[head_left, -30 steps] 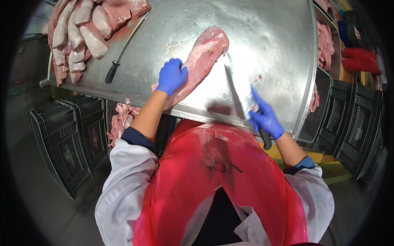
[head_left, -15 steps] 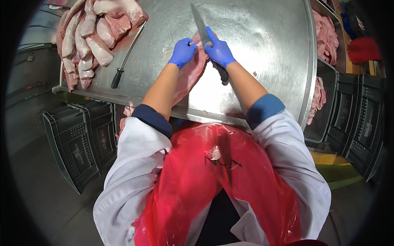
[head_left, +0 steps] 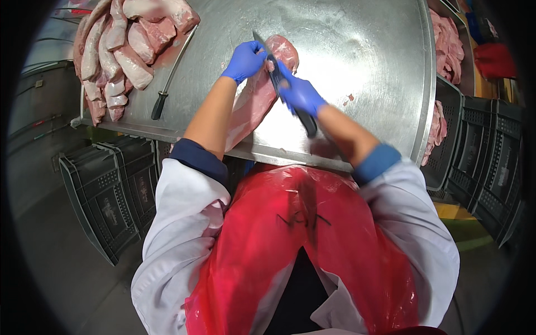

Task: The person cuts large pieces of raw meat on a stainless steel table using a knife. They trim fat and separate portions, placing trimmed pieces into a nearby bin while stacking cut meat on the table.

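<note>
A long pink slab of meat [head_left: 252, 107] lies lengthwise on the metal table, its near end by the front edge and its rounded far end showing past my hands. Blue-gloved, my left hand [head_left: 244, 61] pinches its fingers together at the meat's left side, close to the knife tip; what they grip is hidden. My right hand [head_left: 301, 95], also gloved in blue, is closed on a black-handled knife [head_left: 272, 66]. The blade slants up and left over the meat, with a small pink scrap beside it. The right hand is slightly blurred.
Cut meat pieces [head_left: 114, 50] are heaped at the table's far left, beside a sharpening steel [head_left: 174, 70]. Black crates [head_left: 109, 190] stand below left, with another crate [head_left: 480, 151] at right. More pink meat [head_left: 445, 47] fills a container beyond the table's right edge [head_left: 429, 84].
My right hand and the knife have moved right and toward me, uncovering the meat's far end. My left hand has shifted slightly away and left, still pinching.
</note>
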`<state>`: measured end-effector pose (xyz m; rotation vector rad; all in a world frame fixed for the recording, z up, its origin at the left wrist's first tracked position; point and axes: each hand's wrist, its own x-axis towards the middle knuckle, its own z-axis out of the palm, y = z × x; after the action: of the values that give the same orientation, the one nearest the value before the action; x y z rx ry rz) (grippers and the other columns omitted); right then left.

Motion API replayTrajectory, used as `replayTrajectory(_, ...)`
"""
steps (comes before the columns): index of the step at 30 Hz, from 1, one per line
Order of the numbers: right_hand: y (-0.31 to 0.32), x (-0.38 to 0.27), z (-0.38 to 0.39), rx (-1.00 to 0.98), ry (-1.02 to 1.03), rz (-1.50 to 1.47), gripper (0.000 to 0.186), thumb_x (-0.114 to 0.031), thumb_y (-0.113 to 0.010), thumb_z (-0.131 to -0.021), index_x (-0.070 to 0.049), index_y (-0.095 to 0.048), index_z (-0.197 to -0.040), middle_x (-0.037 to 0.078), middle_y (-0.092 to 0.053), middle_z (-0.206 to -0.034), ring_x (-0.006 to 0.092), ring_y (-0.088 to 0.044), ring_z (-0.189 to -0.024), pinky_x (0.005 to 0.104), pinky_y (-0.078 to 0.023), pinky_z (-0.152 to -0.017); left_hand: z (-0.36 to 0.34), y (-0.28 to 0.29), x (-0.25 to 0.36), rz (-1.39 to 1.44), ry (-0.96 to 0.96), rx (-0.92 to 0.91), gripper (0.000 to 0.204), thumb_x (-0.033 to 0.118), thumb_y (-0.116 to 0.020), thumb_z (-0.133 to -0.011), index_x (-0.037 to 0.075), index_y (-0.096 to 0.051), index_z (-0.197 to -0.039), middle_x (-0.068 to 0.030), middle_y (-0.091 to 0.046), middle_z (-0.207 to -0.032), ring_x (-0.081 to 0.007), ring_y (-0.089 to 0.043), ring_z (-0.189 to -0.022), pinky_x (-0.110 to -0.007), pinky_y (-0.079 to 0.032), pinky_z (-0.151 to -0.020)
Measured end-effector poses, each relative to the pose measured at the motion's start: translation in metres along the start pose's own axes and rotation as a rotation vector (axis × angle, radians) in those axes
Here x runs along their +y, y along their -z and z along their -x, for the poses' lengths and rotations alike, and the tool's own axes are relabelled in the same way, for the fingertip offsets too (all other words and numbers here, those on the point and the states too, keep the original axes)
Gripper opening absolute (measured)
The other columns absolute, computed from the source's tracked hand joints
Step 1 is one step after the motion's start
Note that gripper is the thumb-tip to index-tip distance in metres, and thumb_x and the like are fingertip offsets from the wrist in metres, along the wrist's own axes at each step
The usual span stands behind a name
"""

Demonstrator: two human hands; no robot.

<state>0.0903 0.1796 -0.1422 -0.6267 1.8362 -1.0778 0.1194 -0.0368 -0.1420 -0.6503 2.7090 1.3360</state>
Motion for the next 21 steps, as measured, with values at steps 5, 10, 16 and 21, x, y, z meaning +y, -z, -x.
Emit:
replayTrajectory(5, -0.006, 0.0, 0.025, -0.09, -0.038, -0.239, 0.077, -0.013, -0.051, -0.089, -0.02, -0.022, -0.16, 0.011, -0.066, -0.081, 0.0168, -0.062, -0.058, 0.0326, -0.056, -0.058, 0.001, 0.018, 0.016, -0.055, -0.07, -0.104, 0.018, 0.019, -0.064, -0.089, 0.001, -0.065, -0.086, -0.0031, -0.062, -0.072, -0.0108, -0.057, -0.069, -0.029, -0.048, -0.066)
replayTrajectory(10, -0.011, -0.014, -0.02, -0.001, 0.104, -0.008, 0.077, -0.014, -0.049, -0.091, -0.017, -0.017, -0.161, 0.014, -0.067, -0.08, 0.0194, -0.064, -0.059, 0.0347, -0.056, -0.059, -0.009, 0.021, 0.01, 0.046, -0.092, -0.131, 0.018, 0.019, -0.063, -0.092, 0.001, -0.064, -0.089, -0.0029, -0.062, -0.076, -0.0107, -0.057, -0.069, -0.028, -0.048, -0.067)
replayTrajectory(16, -0.019, -0.012, 0.008, -0.097, -0.021, -0.135, 0.074, -0.014, -0.047, -0.094, -0.019, -0.017, -0.161, 0.011, -0.064, -0.079, 0.0183, -0.06, -0.056, 0.0333, -0.057, -0.06, 0.002, 0.026, 0.01, 0.323, -0.101, -0.184, 0.014, 0.015, -0.062, -0.095, 0.002, -0.064, -0.092, -0.0016, -0.061, -0.076, -0.0108, -0.057, -0.068, -0.027, -0.048, -0.067)
replayTrajectory(21, -0.041, 0.026, 0.064, -0.03, 0.196, 0.171, 0.071, -0.016, -0.052, -0.092, -0.022, -0.027, -0.158, 0.019, -0.067, -0.081, 0.0225, -0.067, -0.062, 0.0352, -0.055, -0.06, 0.027, 0.066, -0.015, 0.527, -0.103, 0.004, 0.015, 0.015, -0.064, -0.094, 0.0, -0.065, -0.09, -0.0034, -0.061, -0.073, -0.0113, -0.057, -0.065, -0.028, -0.048, -0.063)
